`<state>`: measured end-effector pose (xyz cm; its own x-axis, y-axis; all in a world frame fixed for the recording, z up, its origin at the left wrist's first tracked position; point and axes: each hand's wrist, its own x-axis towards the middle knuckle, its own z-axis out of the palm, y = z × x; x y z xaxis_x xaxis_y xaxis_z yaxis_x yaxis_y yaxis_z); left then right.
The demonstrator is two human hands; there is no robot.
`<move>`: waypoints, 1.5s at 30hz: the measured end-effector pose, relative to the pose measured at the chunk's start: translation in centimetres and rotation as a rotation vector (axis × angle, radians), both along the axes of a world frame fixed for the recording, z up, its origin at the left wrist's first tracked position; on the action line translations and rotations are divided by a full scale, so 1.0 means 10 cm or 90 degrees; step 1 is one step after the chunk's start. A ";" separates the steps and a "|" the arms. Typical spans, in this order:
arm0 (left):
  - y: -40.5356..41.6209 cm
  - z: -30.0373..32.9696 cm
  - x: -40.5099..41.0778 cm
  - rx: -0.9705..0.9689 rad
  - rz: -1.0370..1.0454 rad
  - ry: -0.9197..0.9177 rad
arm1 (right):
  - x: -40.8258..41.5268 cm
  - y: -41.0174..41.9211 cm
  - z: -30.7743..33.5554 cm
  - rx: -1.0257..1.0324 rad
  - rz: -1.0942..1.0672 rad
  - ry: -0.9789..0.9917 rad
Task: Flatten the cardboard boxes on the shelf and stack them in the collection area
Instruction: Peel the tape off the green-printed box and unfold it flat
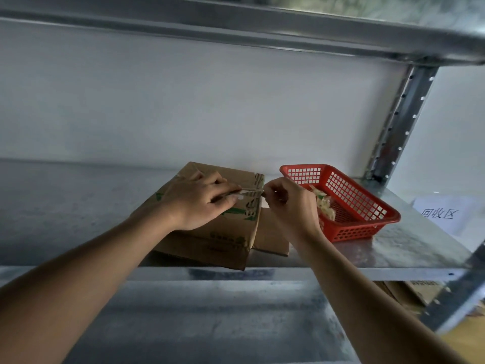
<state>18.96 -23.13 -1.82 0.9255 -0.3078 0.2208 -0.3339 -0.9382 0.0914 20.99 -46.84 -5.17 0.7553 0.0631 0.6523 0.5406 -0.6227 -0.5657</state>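
String (249, 191) runs three-to-nine across the flattened cardboard stack (210, 232) on the shelf (393, 248), pinched by left hand (199, 200) and right hand (288, 203), basket (367, 206) at three.

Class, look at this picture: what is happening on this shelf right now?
A person stands at a metal shelf working on a flattened cardboard box that lies on it. The left hand rests on top of the box, its fingers holding one end of a thin string, while the right hand pinches the other end. To the right is a red plastic basket holding some pale scraps, and beyond it a paper sign.
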 end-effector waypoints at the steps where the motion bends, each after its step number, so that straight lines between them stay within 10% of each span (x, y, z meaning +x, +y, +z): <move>1: 0.01 0.00 0.01 -0.002 -0.003 0.000 | -0.02 -0.01 -0.02 0.040 0.022 0.026; 12: -0.01 0.03 0.10 0.005 -0.005 0.055 | -0.02 0.01 0.03 -0.021 -0.002 -0.010; 21: -0.11 0.01 0.12 0.034 0.024 0.064 | -0.03 -0.14 0.37 -0.404 0.036 -0.105; 36: -0.02 0.06 0.08 -0.029 -0.032 0.070 | 0.01 0.00 0.61 -0.272 0.047 -0.032; 45: -0.03 0.05 0.10 -0.037 -0.039 0.051 | 0.10 0.14 0.70 -0.438 0.028 0.018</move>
<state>19.96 -23.48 -1.32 0.9204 -0.3536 0.1666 -0.3805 -0.9082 0.1743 21.99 -45.45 1.80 0.7587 0.4865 0.4332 0.5640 -0.8233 -0.0633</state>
